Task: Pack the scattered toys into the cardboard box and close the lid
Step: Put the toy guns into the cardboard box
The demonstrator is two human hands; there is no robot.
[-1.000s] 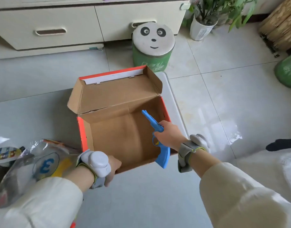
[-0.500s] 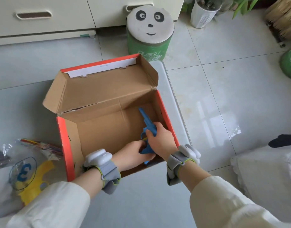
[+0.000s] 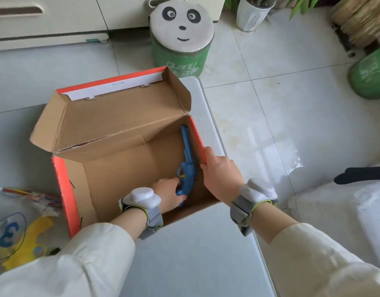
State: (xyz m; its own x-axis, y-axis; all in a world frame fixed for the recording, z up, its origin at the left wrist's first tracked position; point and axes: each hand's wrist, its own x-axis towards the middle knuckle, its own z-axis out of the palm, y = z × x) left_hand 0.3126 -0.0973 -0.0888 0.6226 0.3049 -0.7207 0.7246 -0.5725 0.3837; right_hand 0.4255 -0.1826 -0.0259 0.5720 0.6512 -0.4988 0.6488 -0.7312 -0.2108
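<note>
An open cardboard box point(image 3: 65, 189) with orange outer walls stands on a grey table point(image 3: 195, 258), its lid point(image 3: 120, 118) folded back and upright. A blue toy gun point(image 3: 188, 155) lies on the box floor along the right wall, barrel pointing away from me. My left hand point(image 3: 166, 192) is inside the box with its fingers closed around the gun's grip. My right hand point(image 3: 222, 176) grips the rim of the box's right wall, thumb inside. At the left edge lies a clear plastic bag point(image 3: 19, 228) holding a yellow toy and a blue number 3.
Beyond the table stand a green panda-face stool point(image 3: 181, 33), a white plant pot point(image 3: 252, 16) and a cream drawer cabinet point(image 3: 56, 16). Another green stool point(image 3: 371, 76) is at the far right. White fabric point(image 3: 345, 215) lies at the right, beside the table.
The gun went from my right hand down onto the box floor by the right wall. My left hand reached inside and took its grip. My right hand moved to the box's right rim.
</note>
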